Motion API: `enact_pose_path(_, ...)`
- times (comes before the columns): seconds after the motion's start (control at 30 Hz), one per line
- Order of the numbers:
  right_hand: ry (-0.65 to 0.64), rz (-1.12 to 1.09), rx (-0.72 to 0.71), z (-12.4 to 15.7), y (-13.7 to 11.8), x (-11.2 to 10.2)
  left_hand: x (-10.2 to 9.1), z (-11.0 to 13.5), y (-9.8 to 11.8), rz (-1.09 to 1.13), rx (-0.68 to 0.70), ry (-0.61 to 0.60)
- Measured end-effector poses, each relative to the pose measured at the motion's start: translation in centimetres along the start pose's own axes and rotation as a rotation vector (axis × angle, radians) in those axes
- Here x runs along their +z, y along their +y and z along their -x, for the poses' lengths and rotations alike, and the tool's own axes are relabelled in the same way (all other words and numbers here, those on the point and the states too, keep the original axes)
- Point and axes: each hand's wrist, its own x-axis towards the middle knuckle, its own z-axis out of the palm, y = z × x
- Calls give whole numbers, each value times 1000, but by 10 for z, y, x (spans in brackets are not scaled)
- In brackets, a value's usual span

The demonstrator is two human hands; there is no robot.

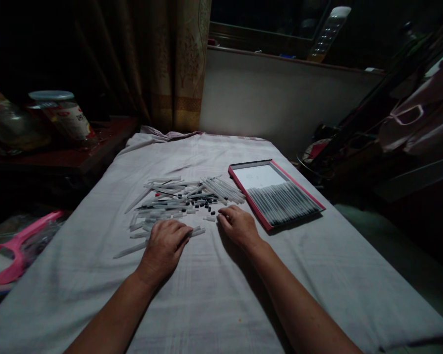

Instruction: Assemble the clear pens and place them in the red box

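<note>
My left hand (166, 241) lies at the near side of the loose pen parts, its fingers bent and closed. A clear pen barrel (198, 231) sticks out past its thumb and fingertips. My right hand (239, 224) rests on the cloth with thumb and fingers pinched together; whatever they hold is too small to make out. Small black pen plugs (208, 208) lie just beyond its fingertips. Clear barrels (223, 189), dark refills and caps are heaped on the cloth in front of both hands. To the right, a red-edged box (249, 201) holds a row of pens (284, 204).
A pale cloth (206, 305) covers the table, slightly wrinkled. Lidded jars (64, 115) stand on a dark red cabinet at left, above a pink plastic handle (20, 246). Behind are a curtain (177, 64) and a sill with a plastic bottle (328, 34).
</note>
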Motion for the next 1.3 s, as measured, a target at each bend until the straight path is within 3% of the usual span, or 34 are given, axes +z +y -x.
enact_pose_path(0.17,102,49,185,-17,6,3,2,2,-5,-6,4,25)
enact_pose_path(0.27,81,105,257,-24,7,2,3,3,-7,-8,4,21)
enact_pose_path(0.4,52,136,269,-28,8,5,1,3,-7,5,-8,16)
enact_pose_path(0.57,125,92,243,-26,16,13,-3,2,-4,11,-8,34)
enact_pose_path(0.77,337,-278,150,-13,32,22,-5,2,-5,13,-8,86)
enact_pose_path(0.9,407,-571,130,3,26,24,-6,1,-3,5,30,154)
enact_pose_path(1.07,213,-822,90,24,-10,24,-8,-2,8,-26,72,220)
enact_pose_path(1.2,11,-937,22,26,-24,22,-4,-1,8,-40,99,132)
enact_pose_path(1.3,63,-832,-5,12,-11,16,-3,1,4,-45,82,110)
